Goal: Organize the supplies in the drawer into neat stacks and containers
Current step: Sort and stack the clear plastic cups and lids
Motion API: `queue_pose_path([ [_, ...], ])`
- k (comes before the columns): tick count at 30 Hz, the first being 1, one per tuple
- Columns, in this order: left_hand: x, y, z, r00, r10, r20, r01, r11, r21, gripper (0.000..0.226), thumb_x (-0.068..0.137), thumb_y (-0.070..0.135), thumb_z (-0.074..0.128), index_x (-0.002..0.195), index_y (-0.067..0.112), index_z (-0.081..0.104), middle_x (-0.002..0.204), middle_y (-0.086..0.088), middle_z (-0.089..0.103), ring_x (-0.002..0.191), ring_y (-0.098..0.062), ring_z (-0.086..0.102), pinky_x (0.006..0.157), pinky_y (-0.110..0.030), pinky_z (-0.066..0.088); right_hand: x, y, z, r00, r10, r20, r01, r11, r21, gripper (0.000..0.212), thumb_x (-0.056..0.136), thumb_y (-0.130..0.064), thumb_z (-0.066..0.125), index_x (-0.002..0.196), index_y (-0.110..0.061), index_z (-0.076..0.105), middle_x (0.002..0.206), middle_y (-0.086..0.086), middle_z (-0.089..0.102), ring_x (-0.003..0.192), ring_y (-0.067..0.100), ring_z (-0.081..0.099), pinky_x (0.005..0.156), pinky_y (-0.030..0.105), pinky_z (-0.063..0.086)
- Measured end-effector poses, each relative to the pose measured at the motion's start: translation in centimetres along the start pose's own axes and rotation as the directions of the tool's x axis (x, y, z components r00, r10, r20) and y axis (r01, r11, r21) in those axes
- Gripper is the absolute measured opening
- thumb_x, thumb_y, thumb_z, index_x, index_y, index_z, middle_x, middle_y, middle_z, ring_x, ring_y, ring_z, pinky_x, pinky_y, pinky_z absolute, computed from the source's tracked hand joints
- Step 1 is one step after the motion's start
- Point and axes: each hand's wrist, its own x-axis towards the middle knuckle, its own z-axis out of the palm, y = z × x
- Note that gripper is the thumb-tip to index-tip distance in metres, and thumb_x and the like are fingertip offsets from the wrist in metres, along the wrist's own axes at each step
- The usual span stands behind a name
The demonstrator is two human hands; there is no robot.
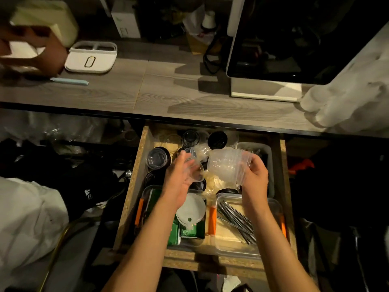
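1. Right hand grips a nested stack of clear plastic cups, tipped sideways, mid-frame over the open drawer.
2. Left hand curls round a single clear cup just beside it.

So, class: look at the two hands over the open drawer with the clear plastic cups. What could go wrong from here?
1. The right hand grips the stack of clear cups tilted on its side; loosely nested ones might slide out.
2. The left hand holds a single clear cup loosely in its fingers; it could drop into the drawer.
3. Small lidded cups stand just below and may be knocked over.
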Motion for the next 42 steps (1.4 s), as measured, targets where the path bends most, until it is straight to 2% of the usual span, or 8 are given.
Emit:
queue_pose_path([
  [2,-1.4,0.1,1.5,0.999,-0.001,0.05,0.001,1.0,0.01,0.051,0.084,0.052,0.055,0.118,0.016,0.062,0.111,-0.005,0.069,0.088,-0.013,0.072,0.068,-0.031,0.06,-0.9,-1.5,-0.7,0.997,0.006,0.078,-0.008,1.0,0.025,0.025,0.091,-0.008,0.067,0.114,-0.017,0.067,0.114,0.007,0.068,0.102,0.027,0.068,0.079,0.046,0.06],
  [9,-6.6,-0.3,6.0,0.984,0.028,0.174,-0.071,0.967,0.244,0.069,0.057,0.079,0.065,0.112,0.037,0.071,0.135,-0.002,0.048,0.121,-0.034,0.055,0.082,-0.047,0.06,-3.0,-4.2,-2.6,0.992,0.115,0.058,-0.108,0.988,-0.107,0.023,0.088,-0.008,0.067,0.103,-0.025,0.071,0.106,0.005,0.071,0.096,0.026,0.07,0.078,0.048,0.061],
  [12,-8.7,0.0,6.9,0.959,0.073,0.273,-0.16,0.936,0.314,0.049,0.076,0.061,0.058,0.116,0.035,0.066,0.124,0.005,0.055,0.118,-0.032,0.058,0.084,-0.05,0.06,-3.9,-6.3,-4.2,0.99,0.104,0.093,-0.092,0.988,-0.121,0.021,0.086,-0.005,0.069,0.101,-0.021,0.07,0.101,0.006,0.071,0.091,0.026,0.071,0.068,0.035,0.06],
  [15,-10.5,0.7,7.6,0.918,0.038,0.395,-0.199,0.905,0.375,0.045,0.079,0.046,0.072,0.121,0.038,0.06,0.134,-0.004,0.053,0.115,-0.031,0.062,0.07,-0.04,0.062,-4.7,-8.4,-5.7,0.984,0.077,0.162,-0.055,0.989,-0.139,0.024,0.078,-0.013,0.076,0.099,-0.02,0.069,0.099,0.008,0.07,0.091,0.031,0.069,0.072,0.043,0.059],
  [21,-12.3,1.5,7.4,0.806,-0.05,0.59,-0.206,0.91,0.359,0.091,0.053,0.043,0.095,0.134,0.038,0.055,0.145,-0.006,0.048,0.122,-0.032,0.061,0.085,-0.044,0.061,-5.5,-12.1,-9.1,0.926,0.024,0.377,0.06,0.976,-0.208,0.033,0.08,0.004,0.072,0.108,-0.013,0.068,0.104,0.012,0.07,0.091,0.031,0.07,0.068,0.041,0.059],
  [28,-14.0,1.9,9.2,0.821,0.11,0.56,-0.334,0.888,0.317,0.086,0.051,0.05,0.094,0.128,0.032,0.061,0.132,-0.005,0.059,0.114,-0.025,0.066,0.076,-0.036,0.061,-6.5,-13.7,-8.6,0.926,-0.093,0.367,0.166,0.971,-0.174,0.02,0.086,-0.003,0.068,0.1,-0.017,0.065,0.098,0.006,0.068,0.084,0.023,0.067,0.068,0.036,0.057],
  [36,-14.8,2.7,10.3,0.811,0.204,0.548,-0.452,0.813,0.367,0.079,0.056,0.061,0.087,0.127,0.04,0.06,0.126,0.005,0.064,0.114,-0.017,0.066,0.081,-0.037,0.06,-7.2,-14.7,-7.9,0.958,-0.052,0.282,0.075,0.995,-0.07,0.008,0.095,-0.003,0.054,0.096,-0.009,0.06,0.084,0.003,0.062,0.062,0.002,0.062,0.053,0.017,0.051],
  [42,-15.0,3.1,10.1,0.807,0.189,0.559,-0.485,0.753,0.446,0.063,0.07,0.052,0.076,0.129,0.038,0.056,0.128,0.0,0.061,0.111,-0.018,0.066,0.078,-0.031,0.059,-8.0,-15.0,-8.8,0.919,0.08,0.385,-0.097,0.995,0.024,0.021,0.095,-0.032,0.055,0.108,-0.017,0.061,0.104,0.009,0.065,0.092,0.025,0.065,0.074,0.044,0.056],
])
